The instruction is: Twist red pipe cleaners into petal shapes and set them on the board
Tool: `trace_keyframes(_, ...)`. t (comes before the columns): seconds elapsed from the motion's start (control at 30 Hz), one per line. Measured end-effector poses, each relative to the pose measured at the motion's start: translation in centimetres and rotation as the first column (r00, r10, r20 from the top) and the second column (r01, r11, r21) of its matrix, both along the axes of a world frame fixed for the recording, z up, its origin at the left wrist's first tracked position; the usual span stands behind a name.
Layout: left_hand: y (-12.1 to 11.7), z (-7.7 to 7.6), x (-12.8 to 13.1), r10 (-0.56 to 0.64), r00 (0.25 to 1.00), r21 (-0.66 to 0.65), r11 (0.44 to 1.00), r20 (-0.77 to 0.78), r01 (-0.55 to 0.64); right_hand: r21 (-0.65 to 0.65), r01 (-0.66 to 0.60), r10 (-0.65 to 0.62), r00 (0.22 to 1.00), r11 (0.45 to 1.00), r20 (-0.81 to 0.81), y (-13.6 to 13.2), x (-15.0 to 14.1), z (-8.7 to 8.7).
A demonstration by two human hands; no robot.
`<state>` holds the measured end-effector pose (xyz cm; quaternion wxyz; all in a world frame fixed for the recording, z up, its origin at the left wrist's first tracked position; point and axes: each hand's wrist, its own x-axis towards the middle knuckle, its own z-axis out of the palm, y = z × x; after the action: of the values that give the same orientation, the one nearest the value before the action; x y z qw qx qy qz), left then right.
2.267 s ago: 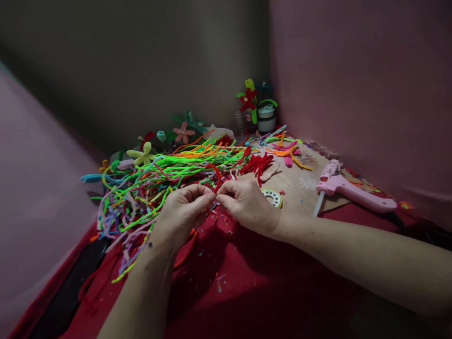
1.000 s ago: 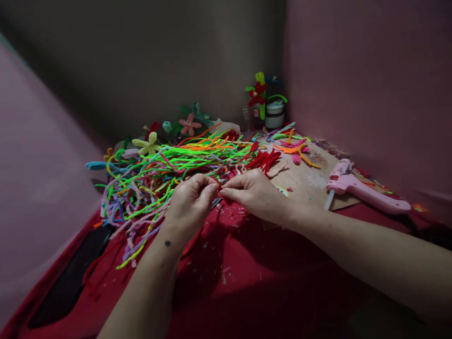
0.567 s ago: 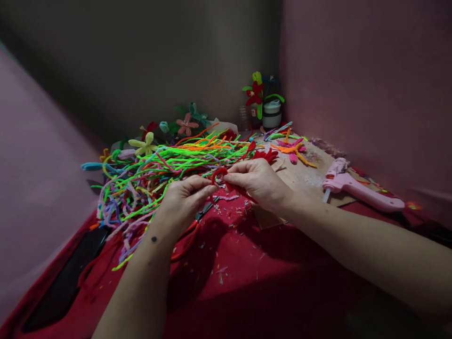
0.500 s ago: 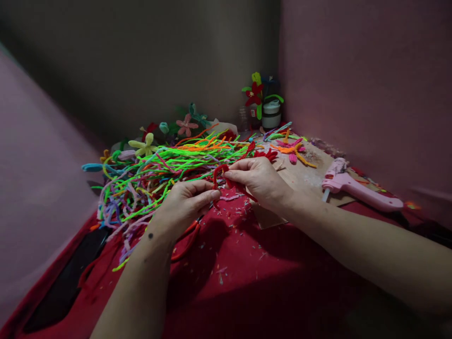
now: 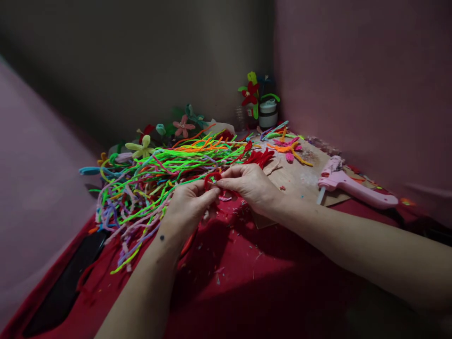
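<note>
A short red pipe cleaner (image 5: 211,177), bent into a small loop, is pinched between my two hands above the red cloth (image 5: 247,282). My left hand (image 5: 189,205) is closed, thumb and fingers gripping the loop's lower end. My right hand (image 5: 252,186) is closed too, pinching the other end from the right. A big tangle of green, orange, purple and pink pipe cleaners (image 5: 158,174) lies just behind and left of my hands. Red-handled pliers lie under my left hand, mostly hidden.
A pink glue gun (image 5: 353,186) rests on a cardboard sheet (image 5: 300,176) at the right. Red petal pieces (image 5: 261,157) and an orange-pink flower (image 5: 289,148) lie on it. Finished flowers (image 5: 141,147) stand at the back, one in a jar (image 5: 267,113). Walls close in on both sides.
The red pipe cleaner went from a short piece pinched between fingertips to a bent loop. My hands parted briefly, then closed together again on it.
</note>
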<state>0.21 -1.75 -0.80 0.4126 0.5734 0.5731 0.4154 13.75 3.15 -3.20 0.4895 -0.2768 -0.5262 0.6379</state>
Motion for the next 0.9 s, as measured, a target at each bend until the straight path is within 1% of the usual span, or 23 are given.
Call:
trace_keyframes(0.13,0.0,0.0,0.2,-0.020,0.997,-0.020,1.000,0.078,0.022,0.015,-0.019,0.019,1.000,1.000,0.010,-0.1,-0.2,0.0)
trace_keyframes(0.3,0.0,0.0,0.3,0.029,0.994,-0.003,1.000,0.108,-0.029,0.024,-0.026,0.026,1.000,0.999,0.008,-0.2,-0.2,0.1)
trace_keyframes(0.47,-0.2,0.1,0.3,0.047,0.989,-0.052,0.998,0.138,-0.040,0.017,-0.047,0.047,0.999,0.999,0.014,-0.3,0.0,0.5)
trace_keyframes(0.53,-0.2,0.3,0.5,0.039,0.984,-0.067,0.997,0.171,-0.028,0.034,-0.065,0.065,0.998,0.997,0.004,-0.4,0.0,0.6)
trace_keyframes(0.63,-0.2,0.4,0.7,-0.012,0.981,-0.069,0.997,0.192,0.026,0.087,-0.070,0.071,0.997,0.994,-0.009,-0.5,0.1,0.6)
trace_keyframes(0.73,-0.2,0.5,0.5,-0.014,0.976,-0.082,0.996,0.218,0.033,0.094,-0.044,0.043,0.999,0.995,0.016,-0.4,0.2,0.5)
trace_keyframes(0.83,-0.2,0.6,0.0,-0.028,0.969,-0.111,0.992,0.244,0.056,0.089,0.033,-0.037,0.998,0.995,0.042,0.0,0.5,0.3)
trace_keyframes(0.9,-0.1,0.8,-0.4,-0.051,0.961,-0.101,0.992,0.271,0.082,0.096,0.073,-0.079,0.995,0.993,0.059,0.2,0.5,0.2)
